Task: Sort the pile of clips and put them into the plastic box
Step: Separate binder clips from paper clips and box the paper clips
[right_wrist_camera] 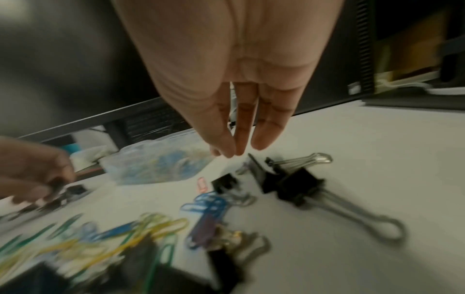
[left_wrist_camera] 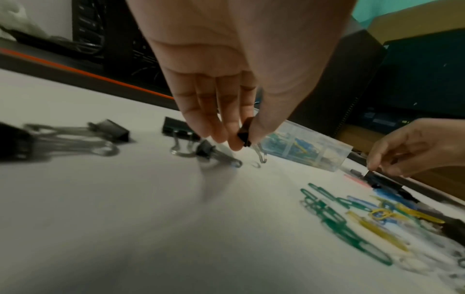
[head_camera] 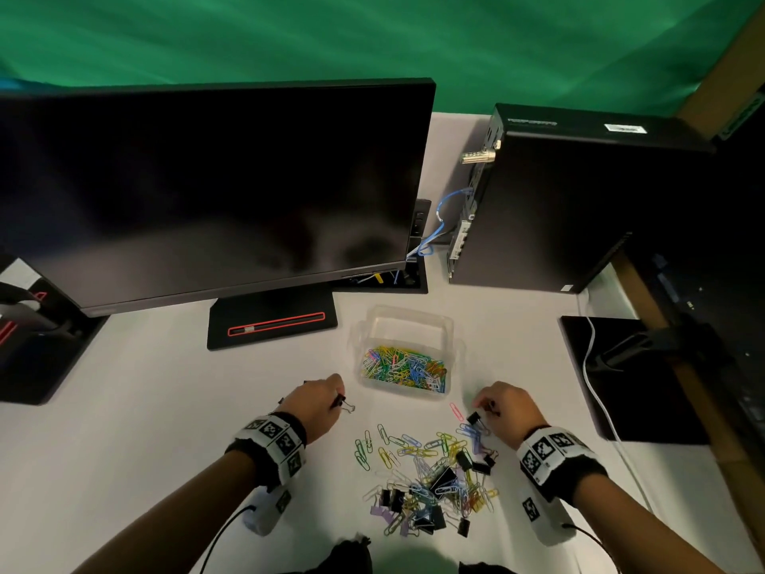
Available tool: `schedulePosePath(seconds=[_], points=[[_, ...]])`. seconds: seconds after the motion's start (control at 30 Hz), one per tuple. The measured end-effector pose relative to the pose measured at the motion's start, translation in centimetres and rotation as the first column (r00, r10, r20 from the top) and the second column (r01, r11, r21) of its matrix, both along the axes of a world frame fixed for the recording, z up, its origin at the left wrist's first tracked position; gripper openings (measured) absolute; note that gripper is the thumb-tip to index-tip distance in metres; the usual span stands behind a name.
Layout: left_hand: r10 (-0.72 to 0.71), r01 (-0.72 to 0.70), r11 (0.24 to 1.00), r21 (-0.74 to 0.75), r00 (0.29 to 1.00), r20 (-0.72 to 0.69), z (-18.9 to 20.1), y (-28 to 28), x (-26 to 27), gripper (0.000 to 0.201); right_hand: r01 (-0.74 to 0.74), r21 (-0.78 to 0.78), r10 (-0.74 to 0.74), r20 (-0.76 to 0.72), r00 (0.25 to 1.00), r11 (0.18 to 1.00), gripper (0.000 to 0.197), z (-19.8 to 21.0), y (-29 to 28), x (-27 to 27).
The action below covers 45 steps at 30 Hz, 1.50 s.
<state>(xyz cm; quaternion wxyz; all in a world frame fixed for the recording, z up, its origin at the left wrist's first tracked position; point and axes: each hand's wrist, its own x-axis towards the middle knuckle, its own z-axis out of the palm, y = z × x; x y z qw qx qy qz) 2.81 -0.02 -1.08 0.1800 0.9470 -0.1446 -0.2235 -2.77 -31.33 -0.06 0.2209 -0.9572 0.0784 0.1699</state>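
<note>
Head view: clear rectangular plastic box (head_camera: 407, 352) sits at 12 o'clock from the mixed pile of coloured wire paper clips and black binder clips (head_camera: 430, 478), w/ coloured paper clips only in its near compartment and the far one looking empty; left hand (head_camera: 321, 401) pinches a small black binder clip (head_camera: 344, 404) at 10 o'clock of the pile. Left wrist view: thumb & fingertips (left_wrist_camera: 232, 143) grip just the clip body, wire loops hanging, so it could slip or land among paper clips, mixing sorts. Right wrist view: right hand (right_wrist_camera: 234, 111) has fingers narrow, nearly together, over black binder clips (right_wrist_camera: 289, 183) at 2 o'clock of the pile; can't tell if it holds one; blur hides the tips.
</note>
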Motion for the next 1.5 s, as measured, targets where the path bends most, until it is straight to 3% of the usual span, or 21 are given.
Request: schedulePosePath(seconds=[0.1, 0.33, 0.47, 0.53, 0.63, 0.77, 0.93, 1.23, 1.37, 1.5], points=[[0.017, -0.017, 0.999, 0.031, 1.0, -0.015, -0.3, 1.1, 0.1, 0.018, -0.142, -0.018, 0.141, -0.067, 0.988, 0.99, 0.03, 0.0, 2.2, 0.2], [0.007, -0.004, 0.995, 0.104, 0.999, -0.032, -0.2, 1.2, -0.2, 0.028, -0.155, -0.083, 0.14, -0.161, 0.977, 0.984, 0.037, -0.2, 4.2, 0.5], [-0.205, 0.21, 0.977, 0.039, 0.973, -0.107, 0.5, 0.0, -0.8, 0.043, -0.176, -0.055, 0.165, -0.16, 0.973, 0.983, 0.036, -0.3, 5.3, 0.0], [-0.289, 0.291, 0.957, -0.004, 0.946, -0.148, 0.6, -0.8, -1.4, 0.052, -0.162, 0.034, 0.166, -0.143, 0.976, 0.986, 0.037, -0.3, 5.8, -0.3], [-0.314, 0.323, 0.946, 0.013, 0.928, -0.203, 0.4, -1.7, -2.0, 0.063, -0.131, 0.118, 0.144, -0.113, 0.983, 0.984, 0.036, 0.1, 5.7, -0.5], [-0.303, 0.316, 0.949, 0.021, 0.926, -0.225, -0.4, -2.1, -2.5, 0.072, -0.142, 0.049, 0.147, -0.113, 0.983, 0.989, 0.038, 0.2, 4.4, -0.5], [-0.261, 0.261, 0.965, -0.032, 0.938, -0.227, -0.6, -3.2, -2.8, 0.066, -0.179, 0.063, 0.187, -0.172, 0.967, 0.982, 0.043, 0.1, 5.0, -0.8], [-0.26, 0.242, 0.964, -0.107, 0.945, -0.201, -0.7, -6.2, -3.4, 0.051, -0.196, 0.191, 0.217, -0.096, 0.971, 0.962, 0.043, -1.3, 8.8, -1.1], [-0.288, 0.264, 0.955, -0.132, 0.932, -0.22, -0.8, -5.8, -3.5, 0.079, -0.251, 0.184, 0.268, -0.073, 0.961, 0.95, 0.056, -1.2, 8.8, -1.1], [-0.384, 0.384, 0.923, -0.036, 0.904, -0.186, -0.9, -4.8, -3.5, 0.103, -0.281, 0.149, 0.298, -0.103, 0.949, 0.948, 0.07, -1.5, 8.4, -1.6]])
